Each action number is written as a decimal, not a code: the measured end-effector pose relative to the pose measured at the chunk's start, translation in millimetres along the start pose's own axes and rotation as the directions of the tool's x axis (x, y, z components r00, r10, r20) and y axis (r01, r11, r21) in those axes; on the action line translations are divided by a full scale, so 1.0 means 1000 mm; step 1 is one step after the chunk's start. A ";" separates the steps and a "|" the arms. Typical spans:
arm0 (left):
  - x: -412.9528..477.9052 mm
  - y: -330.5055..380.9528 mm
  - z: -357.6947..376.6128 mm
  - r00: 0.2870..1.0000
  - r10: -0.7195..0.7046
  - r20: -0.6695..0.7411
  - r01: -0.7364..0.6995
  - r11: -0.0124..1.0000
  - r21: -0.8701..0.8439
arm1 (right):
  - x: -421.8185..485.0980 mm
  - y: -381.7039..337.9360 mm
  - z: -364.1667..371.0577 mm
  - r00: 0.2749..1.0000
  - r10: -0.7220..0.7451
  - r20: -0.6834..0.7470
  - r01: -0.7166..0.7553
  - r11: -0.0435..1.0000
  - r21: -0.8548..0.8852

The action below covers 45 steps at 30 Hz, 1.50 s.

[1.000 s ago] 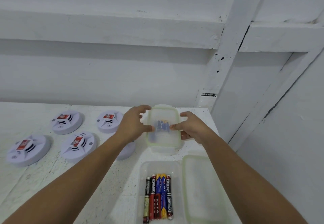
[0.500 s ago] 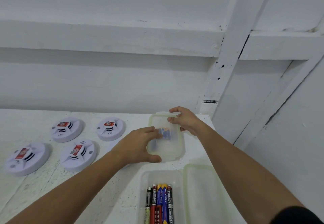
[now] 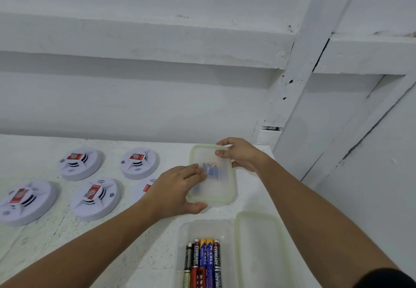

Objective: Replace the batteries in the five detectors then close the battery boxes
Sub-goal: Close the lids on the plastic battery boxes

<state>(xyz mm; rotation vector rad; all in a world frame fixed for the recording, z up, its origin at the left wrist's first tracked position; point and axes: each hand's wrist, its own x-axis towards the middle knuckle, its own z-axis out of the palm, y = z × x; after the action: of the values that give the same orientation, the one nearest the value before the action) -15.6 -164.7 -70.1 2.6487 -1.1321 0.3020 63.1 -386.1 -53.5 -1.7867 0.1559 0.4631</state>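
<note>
Several white round detectors lie on the white table at the left, among them one at the back (image 3: pixel 80 163), one further right (image 3: pixel 139 163) and one nearer (image 3: pixel 95 197); another (image 3: pixel 146 186) is half hidden behind my left hand. A translucent, green-rimmed battery box (image 3: pixel 221 188) with its lid on holds blue batteries (image 3: pixel 212 170). My left hand (image 3: pixel 177 190) grips its near-left corner, fingers on the lid, thumb at the near edge. My right hand (image 3: pixel 238 154) pinches the lid's far right corner.
A second box (image 3: pixel 183 231) stands open at the near edge, with several batteries (image 3: pixel 206 263) lying side by side in it. Its loose lid (image 3: pixel 258 249) lies to the right. A white wall and a post close the table's back and right.
Both hands have shifted on the lidded box: the left from its left side to the near-left corner, the right from its right side to the far right corner.
</note>
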 end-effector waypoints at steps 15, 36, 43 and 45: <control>0.004 -0.008 0.002 0.988 -0.140 0.062 0.150 0.967 -0.207 | 0.009 -0.005 -0.003 0.990 0.080 0.114 -0.077 0.996 -0.036; 0.033 0.018 -0.033 0.907 -0.251 0.338 0.309 0.942 -0.129 | -0.065 0.037 0.012 0.893 -0.250 -0.375 0.185 0.962 -0.201; 0.022 0.020 -0.027 0.919 -0.271 0.287 0.323 0.934 -0.152 | -0.022 -0.007 0.019 0.989 -0.020 -0.148 -0.008 0.983 -0.182; 0.020 0.018 -0.025 0.922 -0.277 0.271 0.332 0.925 -0.182 | -0.017 -0.002 0.019 0.992 0.010 -0.123 -0.030 0.987 -0.158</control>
<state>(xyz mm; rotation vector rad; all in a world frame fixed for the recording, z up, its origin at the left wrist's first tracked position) -16.9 -182.9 -38.2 2.6493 -0.7367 -0.2024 44.5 -369.9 -48.8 -1.9732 0.2279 0.3898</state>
